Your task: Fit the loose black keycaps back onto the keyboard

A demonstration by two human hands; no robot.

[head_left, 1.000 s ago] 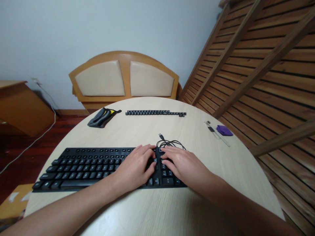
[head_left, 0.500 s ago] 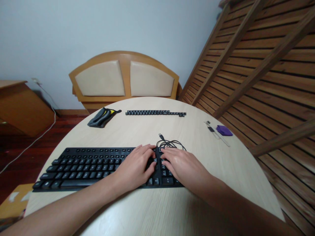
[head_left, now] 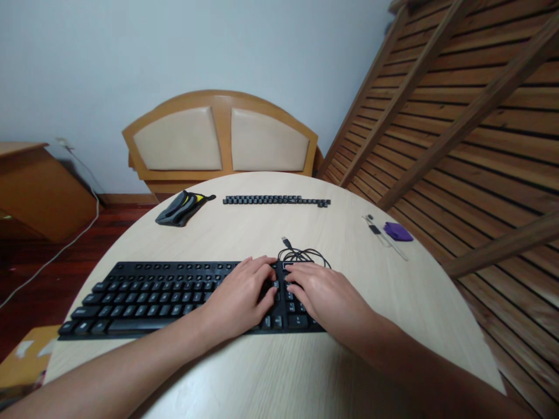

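A black full-size keyboard (head_left: 144,311) lies along the near side of the round table. Its top two rows show bare switch stems where keycaps are off, while the lower rows have their keys. Over the keys left of the number pad rests my left hand (head_left: 242,297), its fingers bent and the thumb apart from them. My right hand (head_left: 327,294) lies over the number pad, fingertips touching near its upper left, thumb apart. Neither hand visibly grips anything, though the palms hide some keys. Behind the hands is the keyboard's coiled black USB cable (head_left: 301,254).
A line of loose black keycaps (head_left: 262,199) sits at the table's far side. Left of it is a grey, black and yellow pouch (head_left: 181,209). On the right are a purple cloth (head_left: 397,231) and a thin white tool or cable (head_left: 386,240). A wooden headboard (head_left: 225,134) stands behind.
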